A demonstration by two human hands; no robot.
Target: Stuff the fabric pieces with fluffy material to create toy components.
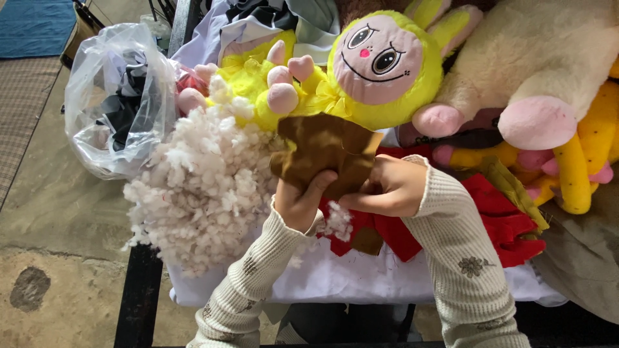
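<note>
A brown cloth piece [327, 149] is gripped by the left hand [300, 201], thumb pressed over its lower edge, while its right side is pinched by the right hand [387, 188] (fingers curled tight). White stuffing [203, 187] is heaped just left. A yellow doll [374, 67] lies behind, red fabric [496, 219] beneath, and a plastic bag [116, 96] far left.

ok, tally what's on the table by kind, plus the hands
Hands: 2, left hand and right hand, both on the brown fabric piece
Brown fabric pieces: 1
Plush toys clearly seen: 2, yellow plush doll and cream plush toy
White stuffing heaps: 1
Clear plastic bags: 1
Red fabric piles: 1
Total: 8
</note>
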